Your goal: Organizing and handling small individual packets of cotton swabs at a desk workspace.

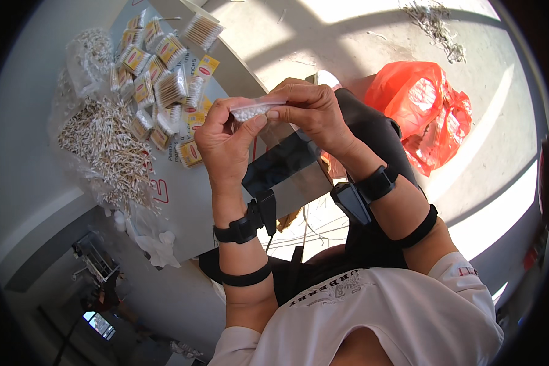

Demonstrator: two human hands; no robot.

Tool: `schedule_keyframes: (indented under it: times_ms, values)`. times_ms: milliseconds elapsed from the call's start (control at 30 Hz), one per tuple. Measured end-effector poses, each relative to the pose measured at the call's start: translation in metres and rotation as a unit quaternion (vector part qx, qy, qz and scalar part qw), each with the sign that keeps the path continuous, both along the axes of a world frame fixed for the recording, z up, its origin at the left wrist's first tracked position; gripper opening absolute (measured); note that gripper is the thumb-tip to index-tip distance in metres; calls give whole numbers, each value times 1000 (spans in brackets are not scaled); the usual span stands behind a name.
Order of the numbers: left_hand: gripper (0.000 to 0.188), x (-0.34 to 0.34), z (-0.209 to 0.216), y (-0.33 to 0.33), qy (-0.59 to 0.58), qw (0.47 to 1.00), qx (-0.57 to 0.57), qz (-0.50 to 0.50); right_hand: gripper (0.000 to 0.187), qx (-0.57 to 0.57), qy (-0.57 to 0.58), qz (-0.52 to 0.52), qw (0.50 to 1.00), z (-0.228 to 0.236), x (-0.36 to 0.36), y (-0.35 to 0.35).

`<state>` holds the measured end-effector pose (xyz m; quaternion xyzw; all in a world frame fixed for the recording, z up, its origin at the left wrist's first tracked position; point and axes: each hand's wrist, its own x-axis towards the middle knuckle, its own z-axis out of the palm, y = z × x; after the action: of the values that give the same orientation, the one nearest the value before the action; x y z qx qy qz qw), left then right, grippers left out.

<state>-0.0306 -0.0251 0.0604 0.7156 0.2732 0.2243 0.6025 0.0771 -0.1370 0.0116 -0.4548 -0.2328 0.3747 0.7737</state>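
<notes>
A white shirt [384, 317] sits closest; past it the left grip [229, 133] and right grip [311, 110] pinch a clear swab packet [249, 113], partly hiding it; left of them, swab bundles [169, 51] crowd loose swabs [104, 143]; right, a red bag [383, 91], contents unclear

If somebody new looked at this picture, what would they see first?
Probably the bright red plastic bag, over on the right. Next, maybe, the big messy heap of loose cotton swabs on the left, beside lots of small swab packs. Then the left hand and right hand in the middle, holding a clear packet with white tips showing.
</notes>
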Motion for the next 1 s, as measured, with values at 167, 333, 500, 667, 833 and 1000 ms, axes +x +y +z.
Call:
schedule_keyframes:
  times_ms: [167, 333, 500, 667, 833, 1000]
  values:
    - [24, -2, -7, 8, 26, 990, 132, -52, 17, -6, -89, -43, 995, 0, 0, 2]
    - [22, -3, -4, 8, 45, 980, 185, -52, 16, -41, -131, 26, 990, 3, 6, 0]
    - [20, -4, -6, 1, 52, 981, 184, -37, 13, -26, -147, 5, 989, -4, 6, 2]
    - [18, -3, -7, 5, 21, 981, 189, -44, 11, -30, -133, 18, 991, 1, 7, 1]
    - [16, -5, -1, 3, 52, 992, 116, -8, 8, -9, -192, -62, 979, 3, 2, 2]
    - [14, -11, -3, 4, 53, 991, -123, 12, 8, -70, -137, 20, 988, 5, 0, -1]
